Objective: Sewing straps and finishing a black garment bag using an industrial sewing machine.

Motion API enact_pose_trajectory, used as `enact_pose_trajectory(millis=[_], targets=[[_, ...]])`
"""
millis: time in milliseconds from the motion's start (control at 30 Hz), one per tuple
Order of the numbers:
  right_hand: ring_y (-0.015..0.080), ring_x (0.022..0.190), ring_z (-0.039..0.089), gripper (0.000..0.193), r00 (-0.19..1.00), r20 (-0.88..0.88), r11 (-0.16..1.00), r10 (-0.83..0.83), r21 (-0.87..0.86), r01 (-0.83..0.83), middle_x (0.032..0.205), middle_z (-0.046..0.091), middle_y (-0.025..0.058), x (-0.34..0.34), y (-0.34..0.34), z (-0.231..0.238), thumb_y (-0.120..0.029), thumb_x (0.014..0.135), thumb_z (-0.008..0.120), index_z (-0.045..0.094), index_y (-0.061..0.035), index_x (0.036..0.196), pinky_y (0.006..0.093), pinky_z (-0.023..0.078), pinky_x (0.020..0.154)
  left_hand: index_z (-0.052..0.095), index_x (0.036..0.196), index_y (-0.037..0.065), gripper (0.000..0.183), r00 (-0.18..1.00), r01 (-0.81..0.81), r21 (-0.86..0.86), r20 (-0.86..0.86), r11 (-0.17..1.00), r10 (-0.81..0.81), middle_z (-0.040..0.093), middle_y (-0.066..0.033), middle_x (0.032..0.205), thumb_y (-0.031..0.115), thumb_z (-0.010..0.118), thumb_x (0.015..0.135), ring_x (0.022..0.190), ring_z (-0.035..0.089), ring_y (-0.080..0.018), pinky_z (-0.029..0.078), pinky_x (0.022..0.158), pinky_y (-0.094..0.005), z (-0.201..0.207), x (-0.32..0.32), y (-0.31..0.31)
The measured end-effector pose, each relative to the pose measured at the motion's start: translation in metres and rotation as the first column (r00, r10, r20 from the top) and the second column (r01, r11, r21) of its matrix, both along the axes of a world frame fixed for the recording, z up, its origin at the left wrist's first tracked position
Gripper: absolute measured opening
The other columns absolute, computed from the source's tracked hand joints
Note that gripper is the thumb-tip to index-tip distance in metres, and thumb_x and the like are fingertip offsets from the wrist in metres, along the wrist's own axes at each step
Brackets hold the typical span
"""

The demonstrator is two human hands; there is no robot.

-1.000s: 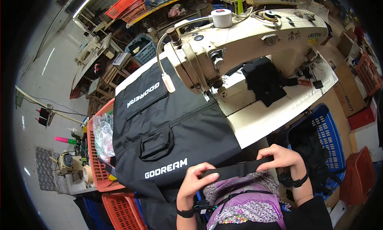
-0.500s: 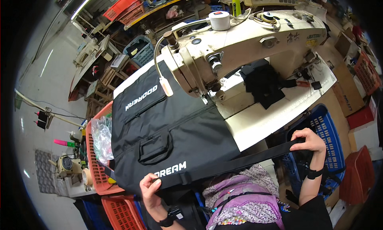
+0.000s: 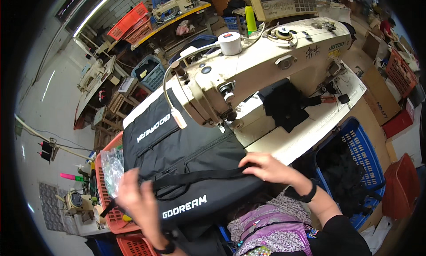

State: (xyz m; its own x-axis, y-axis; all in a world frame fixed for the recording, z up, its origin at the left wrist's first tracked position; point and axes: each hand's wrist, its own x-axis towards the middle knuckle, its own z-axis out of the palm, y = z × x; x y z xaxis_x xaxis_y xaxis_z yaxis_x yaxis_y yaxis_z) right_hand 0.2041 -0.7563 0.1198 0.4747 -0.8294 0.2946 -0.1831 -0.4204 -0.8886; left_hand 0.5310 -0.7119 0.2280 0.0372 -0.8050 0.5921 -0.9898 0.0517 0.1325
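Observation:
A black fabric bag panel (image 3: 202, 154) with white lettering, a zip and a handle lies across the sewing machine (image 3: 262, 56) bed and hangs over its front edge. Its far edge is by the presser foot (image 3: 223, 128). My right hand (image 3: 268, 167) pinches a black webbing strap (image 3: 202, 174) between thumb and fingers, just above the panel's near right part. Leftward, the strap crosses over the panel to my left hand (image 3: 140, 202), raised at the panel's left edge. Motion smears the left fingers, so whether they grip the strap is unclear.
Black cloth pieces (image 3: 286, 105) lie under the machine arm. A blue basket (image 3: 366, 154) holding dark fabric stands at the right. A red basket (image 3: 106, 185) with clear plastic is at the left. A small lamp (image 3: 179, 118) hangs beside the machine head.
The strap has moved from the panel's near edge up over its middle. My right hand has come left and inward, still pinching it; my left hand has moved left and is blurred.

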Motion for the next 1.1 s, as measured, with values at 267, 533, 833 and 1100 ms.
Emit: enact_pose_trajectory(millis=[267, 533, 833, 1100], targets=[[0.0354, 0.093, 0.063, 0.021, 0.988, 0.015, 0.983, -0.154, 0.105, 0.152, 0.100, 0.063, 0.0200, 0.008, -0.014, 0.010, -0.007, 0.087, 0.060, 0.058, 0.0025, 0.105, 0.0400, 0.050, 0.081, 0.061, 0.113, 0.005, 0.033, 0.745, 0.661, 0.339, -0.407, 0.669, -0.529, 0.059, -0.0100, 0.099, 0.017, 0.069, 0.084, 0.096, 0.053, -0.0284, 0.033, 0.092, -0.0405, -0.096, -0.120, -0.043], [0.0331, 0.114, 0.054, 0.040, 0.481, -0.239, 0.503, -0.843, -0.665, 0.552, 0.123, 0.059, 0.0151, -0.081, -0.094, -0.028, -0.025, 0.082, 0.070, 0.063, -0.0043, 0.116, 0.0421, 0.040, 0.099, 0.065, 0.095, 0.005, 0.020, 0.693, 0.677, 0.184, -0.487, 0.712, -0.532, 0.064, -0.0082, 0.094, 0.008, 0.072, 0.077, 0.090, 0.057, -0.0276, 0.039, 0.087, -0.0353, -0.112, -0.119, -0.040], [0.0259, 0.096, 0.059, 0.021, 0.402, -0.246, 0.426, -0.882, -0.781, 0.456, 0.093, 0.064, 0.0097, -0.097, -0.093, -0.024, -0.007, 0.078, 0.067, 0.064, 0.0007, 0.097, 0.0399, 0.043, 0.092, 0.068, 0.095, 0.004, 0.016, 0.610, 0.700, 0.123, -0.615, 0.703, -0.500, 0.064, -0.0132, 0.091, 0.006, 0.072, 0.079, 0.088, 0.060, -0.0303, 0.046, 0.080, -0.0371, -0.122, -0.119, -0.043], [0.0294, 0.090, 0.058, 0.018, 0.522, 0.052, 0.362, -0.852, -0.661, 0.657, 0.086, 0.059, 0.0118, -0.072, -0.051, -0.014, -0.001, 0.073, 0.069, 0.056, -0.0010, 0.086, 0.0414, 0.043, 0.083, 0.062, 0.104, -0.001, 0.018, 0.467, 0.605, 0.051, -0.831, 0.795, -0.303, 0.065, -0.0112, 0.098, 0.010, 0.066, 0.090, 0.091, 0.060, -0.0207, 0.047, 0.086, -0.0310, -0.118, -0.121, -0.033]])
